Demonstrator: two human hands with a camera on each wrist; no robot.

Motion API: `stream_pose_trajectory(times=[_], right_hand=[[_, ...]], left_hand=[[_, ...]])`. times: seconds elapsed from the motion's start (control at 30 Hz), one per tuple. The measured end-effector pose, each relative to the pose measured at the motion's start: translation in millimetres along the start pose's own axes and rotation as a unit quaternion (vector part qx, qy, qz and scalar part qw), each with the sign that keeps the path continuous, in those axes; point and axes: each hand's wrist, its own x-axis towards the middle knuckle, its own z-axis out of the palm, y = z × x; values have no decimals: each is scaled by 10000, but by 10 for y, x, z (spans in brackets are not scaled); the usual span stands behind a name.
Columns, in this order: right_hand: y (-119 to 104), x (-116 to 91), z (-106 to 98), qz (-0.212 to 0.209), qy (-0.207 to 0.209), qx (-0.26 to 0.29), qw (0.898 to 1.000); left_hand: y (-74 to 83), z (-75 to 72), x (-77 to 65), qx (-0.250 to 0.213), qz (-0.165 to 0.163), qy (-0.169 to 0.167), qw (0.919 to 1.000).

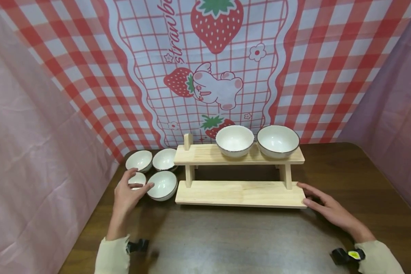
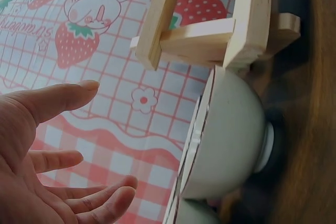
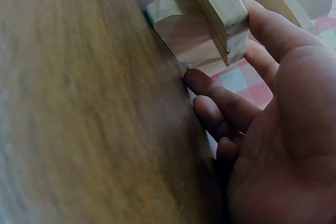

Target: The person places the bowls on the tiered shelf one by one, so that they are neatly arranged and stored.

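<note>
My left hand [image 1: 128, 194] hovers over the white bowls on the left of the table, fingers spread and nothing between them. Beneath it, a front-left bowl [image 1: 139, 177] is partly hidden, while my thumb overlaps the rim of the front-right bowl [image 1: 162, 185] in the head view. In the left wrist view the fingers stand apart from the nearest bowl [image 2: 226, 135]. My right hand [image 1: 330, 209] touches the right end of the lower board of a two-tier wooden rack [image 1: 239, 193] with thumb and index finger; the other fingers are loosely bent below it.
Two white dark-rimmed bowls, one left [image 1: 234, 140] and one right [image 1: 278, 141], sit on the rack's upper board. Behind the left hand stand a back-left bowl [image 1: 139, 160] and another [image 1: 164, 159] close against the rack. A strawberry-print cloth [image 1: 212, 87] hangs behind the brown table [image 1: 239, 236].
</note>
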Motion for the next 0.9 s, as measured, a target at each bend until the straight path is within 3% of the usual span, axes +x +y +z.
stream_pose_trajectory(times=[0.9], right_hand=[[-46,2,-17,339,-97,-165,9992]], left_hand=[[-417,-238,-102,381,-555,120,9977]])
